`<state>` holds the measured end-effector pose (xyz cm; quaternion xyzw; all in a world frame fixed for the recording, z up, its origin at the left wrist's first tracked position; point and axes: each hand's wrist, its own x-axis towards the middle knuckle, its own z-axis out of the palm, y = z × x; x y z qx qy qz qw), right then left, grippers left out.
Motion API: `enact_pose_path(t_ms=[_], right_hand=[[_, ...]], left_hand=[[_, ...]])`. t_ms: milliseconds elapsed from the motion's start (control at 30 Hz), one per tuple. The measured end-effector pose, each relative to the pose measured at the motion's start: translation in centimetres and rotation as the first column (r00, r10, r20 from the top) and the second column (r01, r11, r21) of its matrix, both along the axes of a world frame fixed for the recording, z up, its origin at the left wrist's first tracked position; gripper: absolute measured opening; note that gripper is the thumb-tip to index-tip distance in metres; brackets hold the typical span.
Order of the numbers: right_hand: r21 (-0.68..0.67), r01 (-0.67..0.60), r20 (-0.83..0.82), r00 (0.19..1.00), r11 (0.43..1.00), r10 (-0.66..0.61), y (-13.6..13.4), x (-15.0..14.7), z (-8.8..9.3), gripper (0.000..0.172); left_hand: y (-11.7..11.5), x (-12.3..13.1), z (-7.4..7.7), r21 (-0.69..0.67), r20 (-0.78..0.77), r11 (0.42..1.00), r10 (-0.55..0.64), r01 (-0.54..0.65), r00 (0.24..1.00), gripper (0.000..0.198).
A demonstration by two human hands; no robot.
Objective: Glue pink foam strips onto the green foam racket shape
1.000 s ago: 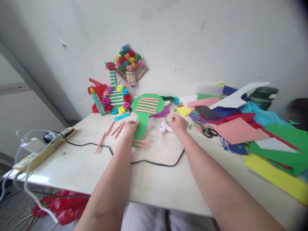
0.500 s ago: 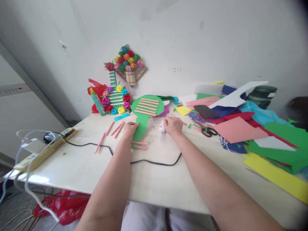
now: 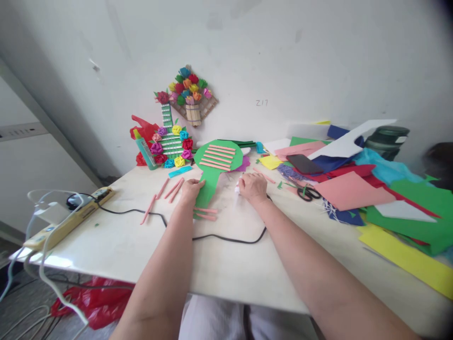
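A green paper cutout (image 3: 208, 186) with a round head and a long neck lies flat on the table. Several pink paper strips (image 3: 216, 159) run across its head in rows. My left hand (image 3: 192, 190) is closed on the left edge of the neck, thumb on top. Near the neck's lower end lie more pink paper rolls (image 3: 206, 214). To the right of the neck, my right hand (image 3: 254, 187) is wrapped around a white glue gun (image 3: 237, 190), mostly covered by the fingers. A black cord (image 3: 230, 237) leads towards that hand.
Loose pink rolls (image 3: 173, 190) lie left of my left hand. Scissors (image 3: 308, 192), a dark phone (image 3: 304, 164) and heaped coloured paper (image 3: 354, 189) spread on the right. A power strip (image 3: 71, 219) sits at left. A flower-decorated guitar (image 3: 171, 141) and glue bottle (image 3: 145, 150) stand behind.
My right hand has turned slightly, with the glue gun less visible beneath the fingers. My left hand keeps its hold on the green cutout. The view has shifted a little.
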<state>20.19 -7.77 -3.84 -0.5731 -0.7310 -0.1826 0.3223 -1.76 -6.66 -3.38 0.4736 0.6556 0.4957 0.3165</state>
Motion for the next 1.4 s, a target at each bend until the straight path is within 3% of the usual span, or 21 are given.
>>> enact_pose_path(t_ms=[467,700,1100,1233,1400], right_hand=[[0.058,-0.063,0.009,0.998,0.996,0.062,0.1,-0.4,-0.4,0.021],[0.095,-0.098,0.001,0.995,0.991,0.098,0.3,-0.4,-0.6,0.023],[0.088,-0.086,-0.060,0.994,0.992,0.091,0.1,-0.6,0.0,0.022],[0.053,0.039,-0.221,0.975,0.998,-0.027,0.8,0.8,0.6,0.022],[-0.064,0.261,-0.468,0.845,0.963,-0.259,1.8,3.8,1.0,0.025]], left_hand=[[0.3,-0.3,-0.2,0.040,-0.049,0.997,-0.064,0.066,0.997,0.033],[-0.1,-0.2,0.0,0.066,0.032,0.991,-0.119,0.117,0.992,0.034],[-0.5,-0.1,0.6,0.063,0.011,0.995,-0.081,0.080,0.997,0.033],[-0.4,-0.5,0.4,0.057,0.062,0.995,-0.089,0.085,0.994,0.036],[-0.2,-0.8,0.2,0.055,0.150,0.990,-0.135,0.128,0.979,0.040]])
